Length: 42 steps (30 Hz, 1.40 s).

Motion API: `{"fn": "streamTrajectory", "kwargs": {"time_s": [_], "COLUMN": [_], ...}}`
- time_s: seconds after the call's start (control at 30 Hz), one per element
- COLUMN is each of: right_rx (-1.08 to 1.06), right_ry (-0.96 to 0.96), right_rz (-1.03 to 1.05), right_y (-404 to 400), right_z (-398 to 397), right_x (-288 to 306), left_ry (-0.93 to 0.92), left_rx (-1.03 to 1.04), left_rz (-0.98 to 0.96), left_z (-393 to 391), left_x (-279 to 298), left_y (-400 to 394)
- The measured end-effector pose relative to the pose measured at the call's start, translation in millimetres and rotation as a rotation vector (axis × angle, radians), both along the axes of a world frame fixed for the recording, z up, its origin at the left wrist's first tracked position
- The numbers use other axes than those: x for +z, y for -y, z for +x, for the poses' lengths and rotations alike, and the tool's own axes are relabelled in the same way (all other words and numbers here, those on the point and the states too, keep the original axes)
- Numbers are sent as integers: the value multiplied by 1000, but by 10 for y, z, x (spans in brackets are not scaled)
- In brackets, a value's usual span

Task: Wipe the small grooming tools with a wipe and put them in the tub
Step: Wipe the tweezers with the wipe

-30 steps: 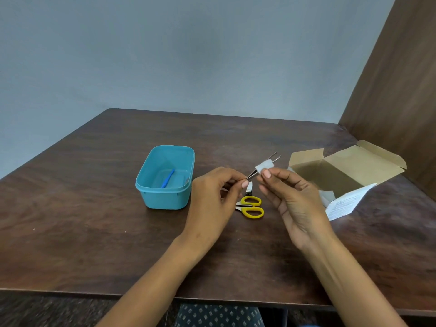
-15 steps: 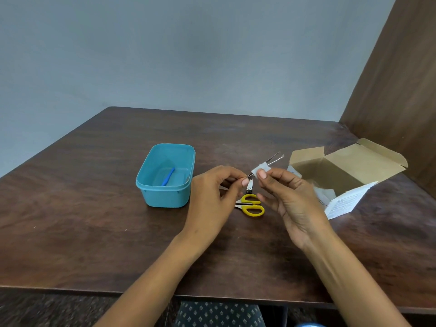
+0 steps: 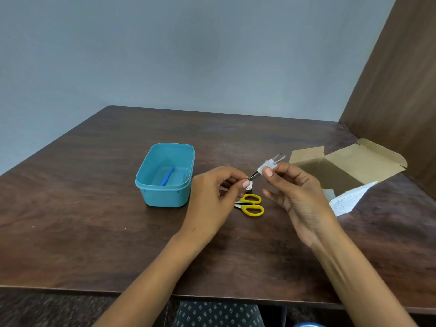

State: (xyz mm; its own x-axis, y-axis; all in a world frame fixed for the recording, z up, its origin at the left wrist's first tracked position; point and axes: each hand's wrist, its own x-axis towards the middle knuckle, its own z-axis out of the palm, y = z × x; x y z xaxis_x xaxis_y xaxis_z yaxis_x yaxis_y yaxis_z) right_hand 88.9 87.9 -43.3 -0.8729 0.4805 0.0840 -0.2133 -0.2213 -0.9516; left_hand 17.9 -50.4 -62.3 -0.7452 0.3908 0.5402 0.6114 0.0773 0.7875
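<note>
Tweezers (image 3: 267,167) held at frame centre, above the tabletop (image 3: 94,232).
Left hand (image 3: 212,197) pinches their closed end; right hand (image 3: 297,194) pinches a wipe (image 3: 267,165) around them.

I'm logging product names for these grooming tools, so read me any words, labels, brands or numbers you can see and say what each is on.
No text can be read.
White side panel of the open cardboard box: lines of small print, too small and blurred to read.
Tweezers, wipe, yellow-handled scissors, teal tub: no visible markings.

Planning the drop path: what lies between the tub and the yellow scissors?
In the head view, the left hand sits between the tub and the yellow scissors.
</note>
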Motion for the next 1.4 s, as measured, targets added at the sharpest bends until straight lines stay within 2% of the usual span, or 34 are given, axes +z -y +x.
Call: {"fn": "streamTrajectory", "kwargs": {"time_s": [0.2,0.8,1.4], "right_rx": [-32,-136,-116], "right_ry": [-50,-35,3], "right_rz": [23,-13,-89], "right_y": [-59,-90,-118], "right_z": [19,35,63], "right_x": [53,126,158], "left_ry": [14,42,111], "left_rx": [-20,-16,-8], "left_rz": [2,-1,14], "left_z": [9,19,12], "left_x": [-9,-11,10], "left_y": [-16,-9,-2]}}
